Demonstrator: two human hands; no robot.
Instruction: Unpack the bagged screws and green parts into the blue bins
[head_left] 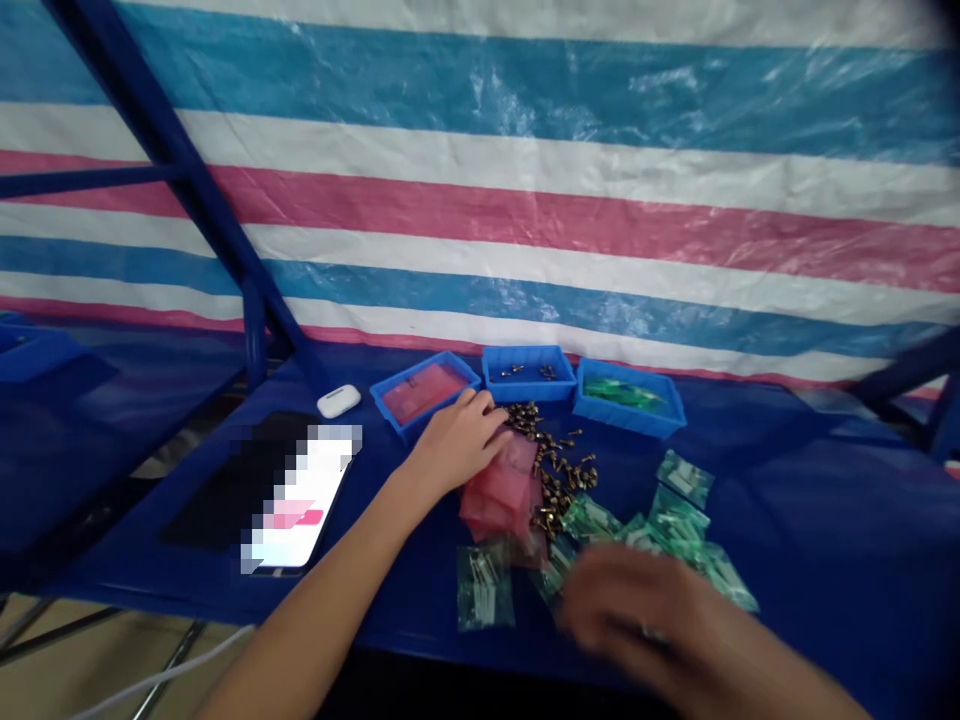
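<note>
Head view: red bags [495, 500] are lying at the curled left hand [463, 435], screws [556, 480] scattered just right of them. Apart from it, farther right, the blurred right hand [649, 605] is showing near green packets [679, 520]; I cannot tell either hand's grip.

No words, brand names, numbers or signs could be read. The lit screen of the phone [319, 500] was partly masked by coarse blocks, and its pink patches showed no legible lettering. To the right of the phone, any print on the red bags [499, 490], and farther right on the green packets [679, 515], was too small or blurred to make out.
</note>
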